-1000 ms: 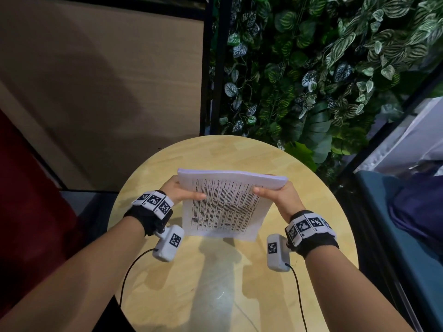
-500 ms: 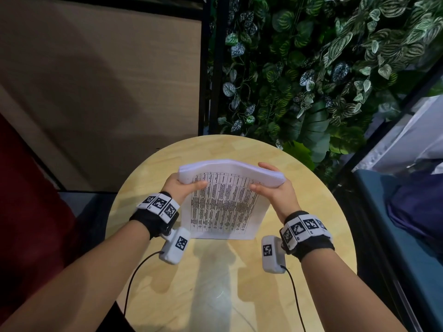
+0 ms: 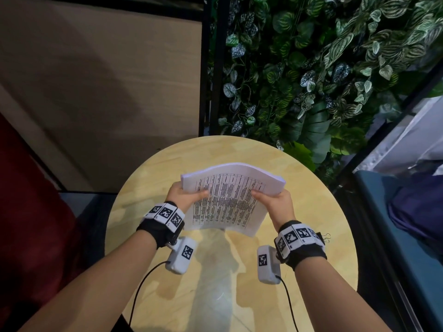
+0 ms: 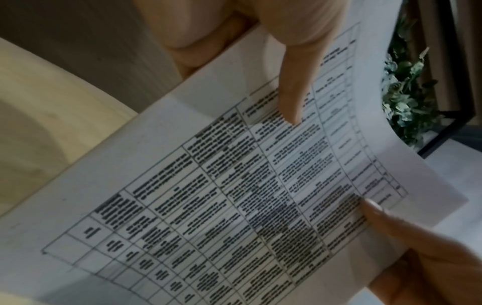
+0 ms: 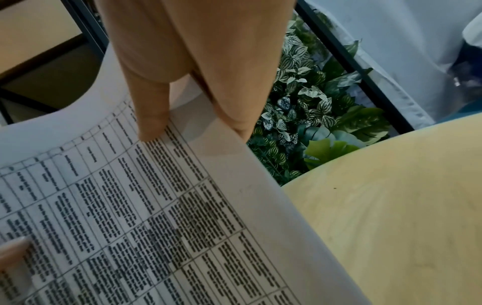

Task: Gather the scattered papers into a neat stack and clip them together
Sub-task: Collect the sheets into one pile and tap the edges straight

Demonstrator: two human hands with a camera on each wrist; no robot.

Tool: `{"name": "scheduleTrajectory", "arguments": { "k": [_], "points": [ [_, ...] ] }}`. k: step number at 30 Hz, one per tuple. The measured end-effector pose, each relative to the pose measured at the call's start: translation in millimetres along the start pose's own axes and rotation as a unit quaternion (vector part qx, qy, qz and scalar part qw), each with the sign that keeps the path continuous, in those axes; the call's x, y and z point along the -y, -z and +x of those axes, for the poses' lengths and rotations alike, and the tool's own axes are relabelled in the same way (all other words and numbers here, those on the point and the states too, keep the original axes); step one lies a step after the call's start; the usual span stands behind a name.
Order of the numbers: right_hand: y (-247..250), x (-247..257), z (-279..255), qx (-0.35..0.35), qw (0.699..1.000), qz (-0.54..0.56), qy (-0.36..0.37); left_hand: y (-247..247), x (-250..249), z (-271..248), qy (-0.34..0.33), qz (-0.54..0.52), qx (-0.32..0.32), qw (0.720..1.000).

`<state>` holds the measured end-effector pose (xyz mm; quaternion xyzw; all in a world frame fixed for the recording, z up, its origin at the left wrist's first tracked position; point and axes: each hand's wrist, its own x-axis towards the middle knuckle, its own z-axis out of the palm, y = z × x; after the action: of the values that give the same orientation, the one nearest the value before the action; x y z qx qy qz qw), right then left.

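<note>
Since the frame before, my left hand [image 3: 182, 194] and right hand [image 3: 275, 202], both gripping the paper stack [image 3: 230, 200], had tilted its far edge toward 1 o'clock. The stack stayed bowed upward, its printed table facing me.

A round pale wooden table [image 3: 311, 236] is the landmark. Beyond its far edge hangs a wall of green patterned leaves [image 3: 311, 80]; beyond it to the left, a tan panel [image 3: 96, 80]; to its right, a teal seat [image 3: 395, 224] bearing dark blue cloth [image 3: 419, 207]
</note>
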<state>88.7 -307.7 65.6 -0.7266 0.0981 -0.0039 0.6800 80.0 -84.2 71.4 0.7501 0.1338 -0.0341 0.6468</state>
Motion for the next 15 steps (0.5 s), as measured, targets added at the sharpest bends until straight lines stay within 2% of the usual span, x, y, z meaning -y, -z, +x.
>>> {"name": "scheduleTrajectory", "arguments": {
  "k": [3,5,7,9,10,11,13,14,15],
  "points": [
    [-1.7,4.3,-1.4,0.002,1.000,-0.015,0.001,2.3,-5.2,0.2,0.010,0.024,0.000,1.000],
    [-2.2,11.3,0.8,-0.009,0.999,-0.041,0.010,7.8,-13.2,2.6,-0.010,0.039,-0.017,0.999],
    [-1.5,23.1,4.4,-0.013,0.996,-0.086,0.037,19.9,-29.7,4.2,-0.089,0.071,-0.064,0.991],
    [-5.2,39.9,5.1,0.014,0.982,-0.170,0.086,27.0,-56.5,0.5,-0.194,0.151,-0.076,0.966],
    [-9.5,48.8,5.6,0.038,0.962,-0.238,0.125,25.0,-68.8,-0.7,-0.228,0.217,-0.050,0.948],
    [-15.7,58.3,4.9,0.065,0.930,-0.319,0.171,18.7,-81.4,-2.7,-0.243,0.293,-0.007,0.925],
    [-31.5,72.9,3.8,0.112,0.843,-0.462,0.253,2.3,-91.2,-1.3,-0.241,0.420,0.079,0.871],
    [-38.6,77.1,3.2,0.122,0.813,-0.498,0.278,-4.4,-88.8,3.0,-0.226,0.439,0.113,0.862],
    [-43.5,80.0,2.5,0.118,0.796,-0.513,0.297,-8.2,-83.8,6.8,-0.213,0.426,0.129,0.870]
  ]
}}
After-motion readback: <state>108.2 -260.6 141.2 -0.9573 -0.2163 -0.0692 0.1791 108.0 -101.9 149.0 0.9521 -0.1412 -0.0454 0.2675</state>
